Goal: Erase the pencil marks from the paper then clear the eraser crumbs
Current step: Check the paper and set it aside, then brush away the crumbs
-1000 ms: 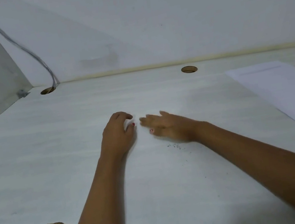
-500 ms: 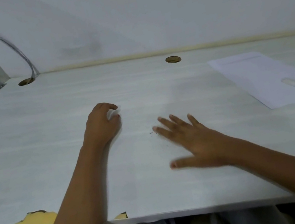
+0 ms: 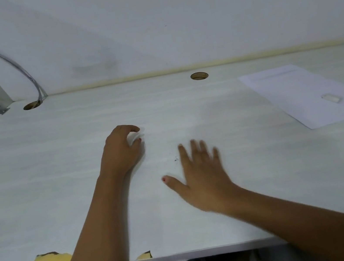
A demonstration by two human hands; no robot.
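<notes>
Near the middle of the desk (image 3: pixel 63 172), crumb-clearing stage. The right hand (image 3: pixel 201 171) is spread wide, fingers straight and apart, low over the desk surface. It is motion-blurred, so contact with the desk cannot be confirmed. The left hand (image 3: pixel 122 153) lies to its left and slightly farther away, with its fingers curled round a white wad (image 3: pixel 133 137), either tissue or crumpled paper.

The crumbs (image 3: pixel 176 159) are a few dark specks on the bare desk between the two hands, just left of the right fingertips. The paper (image 3: pixel 297 89) lies flat at the far right, well apart from both hands, and the eraser (image 3: pixel 331 98) rests on it untouched.

Progress (judged): erasing appears finished, since the eraser is set down and no clear pencil marks show on the sheet. A faint line near its far edge is too dim to identify. Clearing is unfinished, as the specks are still to be swept or wiped away.

Counts:
- Hands: two
- Paper sheets: one
- Erasers: one
- Wads: one
- Crumb clusters: one small cluster
- Cable holes (image 3: pixel 199 76): three along the far edge, the rightmost cut by the frame
- Cables: one cable (image 3: pixel 17 65) entering the leftmost hole
</notes>
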